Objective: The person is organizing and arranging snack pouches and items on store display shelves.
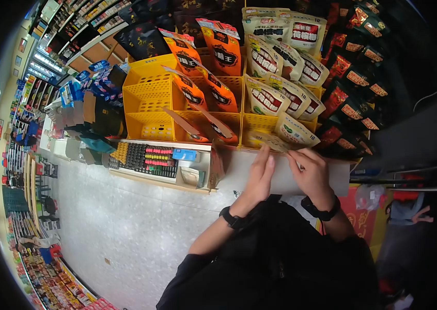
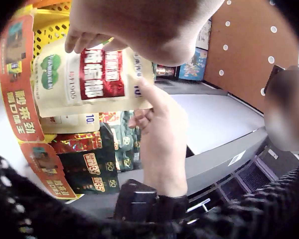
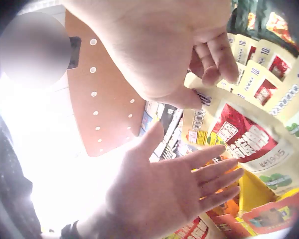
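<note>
A cream snack pouch [image 2: 65, 82] with a red label is pinched at its top corner by my right hand [image 1: 311, 173], between thumb and curled fingers. In the head view this pouch [image 1: 266, 140] appears nearly edge-on, at the front of the yellow rack [image 1: 146, 98]. My left hand [image 1: 260, 175] is beside the pouch with its fingers straight. The right wrist view shows that left hand [image 3: 164, 194] palm up, fingers extended along the pouch's edge. More cream pouches [image 1: 265, 98] stand in rows right behind the hands.
Orange pouches [image 1: 221, 49] fill the middle compartments of the rack, and dark green pouches [image 1: 350, 111] hang to the right. A tray of small coloured items [image 1: 159, 160] sits at the left front. A white ledge [image 1: 285, 173] runs below the hands. Another person [image 1: 409, 212] is at the far right.
</note>
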Tool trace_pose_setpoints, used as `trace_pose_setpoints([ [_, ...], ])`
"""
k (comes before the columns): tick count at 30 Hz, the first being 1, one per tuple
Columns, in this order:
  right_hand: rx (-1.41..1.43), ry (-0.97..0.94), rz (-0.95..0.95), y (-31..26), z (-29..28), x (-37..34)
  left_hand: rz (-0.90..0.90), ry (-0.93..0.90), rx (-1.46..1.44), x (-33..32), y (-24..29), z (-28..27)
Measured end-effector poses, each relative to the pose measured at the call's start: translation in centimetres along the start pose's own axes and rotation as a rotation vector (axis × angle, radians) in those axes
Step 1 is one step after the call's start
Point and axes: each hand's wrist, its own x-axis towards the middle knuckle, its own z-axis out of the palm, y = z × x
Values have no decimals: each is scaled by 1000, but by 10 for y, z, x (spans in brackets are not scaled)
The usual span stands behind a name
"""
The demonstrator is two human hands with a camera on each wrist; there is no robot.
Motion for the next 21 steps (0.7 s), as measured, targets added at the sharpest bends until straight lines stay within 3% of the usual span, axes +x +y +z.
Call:
trace_pose_setpoints([
  [2,62,-11,20,-12,-3,0,47,9,-45,-11,-1,-16],
  [4,153,-11,-81,-22,-2,2,136,1,-23,-24,-1,-34],
  [6,195,-40,-81,-25,10,2,98,19,-36,-37,-12,-46],
  [10,325,-225,-36,-15,67,-16,9,76,110,-54,-33,-67],
  [14,454,-350,-112,-14,116,-31,101,107,-113,-58,-66,-74],
  [18,433,-400,-156,-18,125,-34,60,184,-57,-60,-36,-68],
  [21,505,-669,-22,-27,109,-26,-39,273,-43,-59,-35,-68],
])
